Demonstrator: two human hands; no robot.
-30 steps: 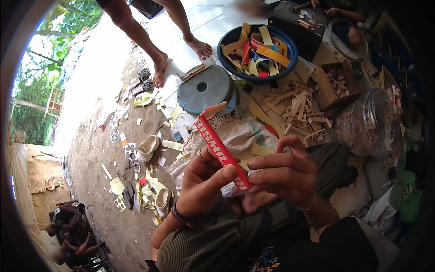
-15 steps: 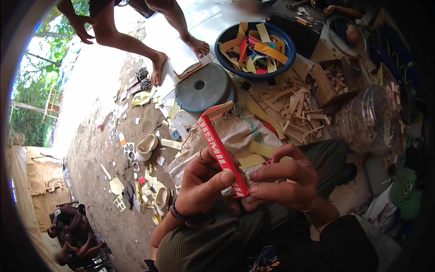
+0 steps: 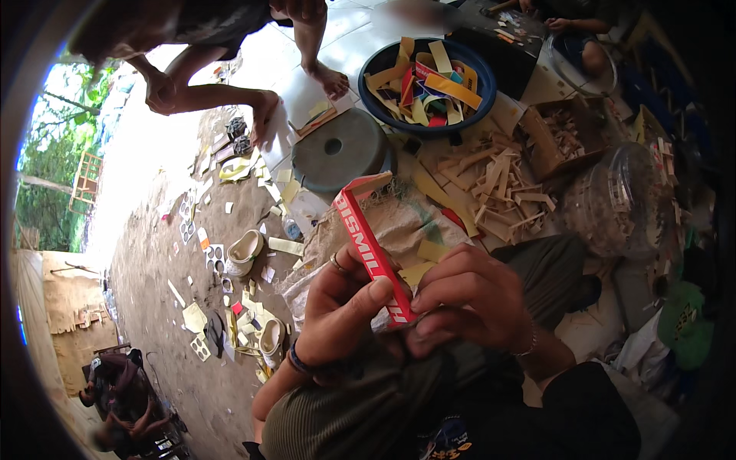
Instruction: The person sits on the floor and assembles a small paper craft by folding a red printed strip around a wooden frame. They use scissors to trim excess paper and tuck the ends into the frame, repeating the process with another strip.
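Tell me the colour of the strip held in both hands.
Red strip with white lettering, seen in the head view.

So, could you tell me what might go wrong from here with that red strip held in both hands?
1. The red strip is pinched only at its lower end by the left hand and right hand; its long free end could bend or crease.
2. If it slips, it may be lost among the scraps on the sack below.
3. A person's bare feet stand close by the grey disc, so someone could step on the work.
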